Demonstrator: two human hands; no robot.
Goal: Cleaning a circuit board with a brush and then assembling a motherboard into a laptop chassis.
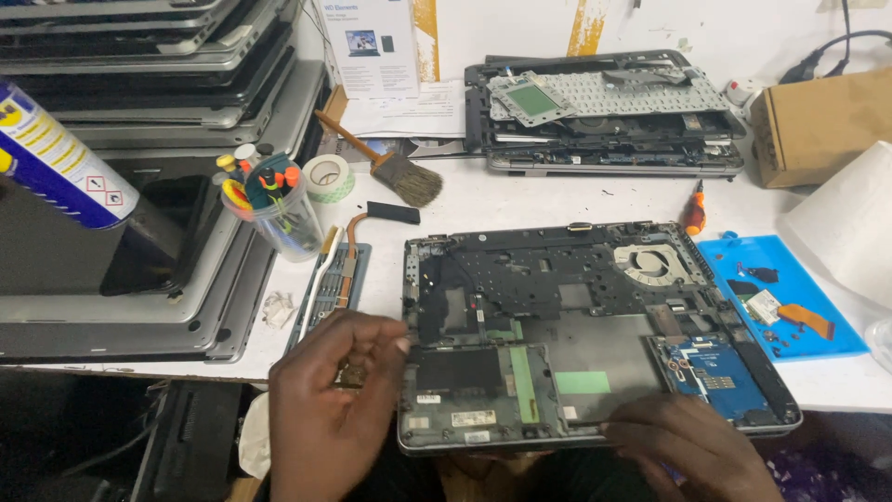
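Head view: white surface (520,200), items logged left to right.
Far left: stacked laptops (139,84); clear cup of tools (279,218); brush (386,163).
Left hand (330,400): fingers pinched on a small brownish part (351,375), kind unclear, just beside the chassis corner.
Centre: opened laptop chassis (576,325), near edge of surface; boards and fan (655,263) exposed.
Handling: likely stiff, fragile inside; hold by outer frame.
Right hand (692,446): fingers loose, flat on front rim.
Right: blue mat (790,297).

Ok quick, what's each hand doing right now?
Left hand: fingers curled on a small metal part.
Right hand: empty, resting on the opened laptop front edge.
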